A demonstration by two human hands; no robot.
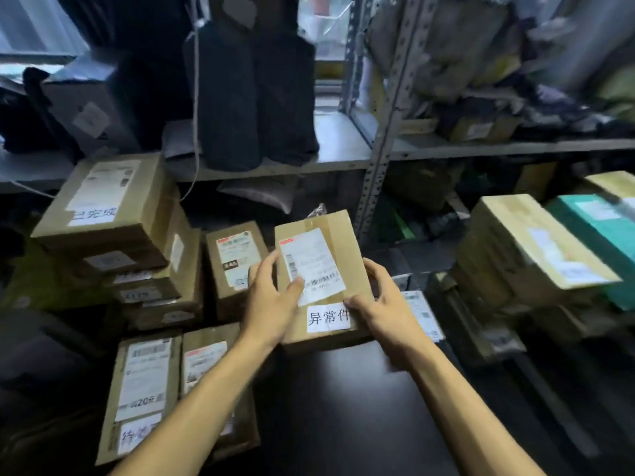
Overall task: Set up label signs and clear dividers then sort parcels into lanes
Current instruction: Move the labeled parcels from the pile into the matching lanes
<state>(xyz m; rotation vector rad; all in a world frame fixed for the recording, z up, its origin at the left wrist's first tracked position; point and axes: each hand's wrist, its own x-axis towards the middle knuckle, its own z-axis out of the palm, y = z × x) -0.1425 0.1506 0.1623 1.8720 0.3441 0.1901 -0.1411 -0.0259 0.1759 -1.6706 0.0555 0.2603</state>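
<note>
A small cardboard parcel (343, 249) with a white shipping label and a white paper sign (328, 317) reading 异常件 sits at the middle of the dark table (343, 407). My left hand (271, 304) grips its left edge, thumb on the shipping label. Its right edge is held by my right hand (381, 304), thumb beside the sign. A stack of boxes (113, 207) at the left carries a sign reading 已完成. Two flat parcels (144, 389) at the lower left bear a partly hidden sign (137, 432).
Another upright parcel (235, 259) stands just left of the held one. Stacked boxes (525, 242) and a teal box (598, 231) lie at the right. A metal shelf (378, 156) behind holds dark bags (254, 91) and soft packages.
</note>
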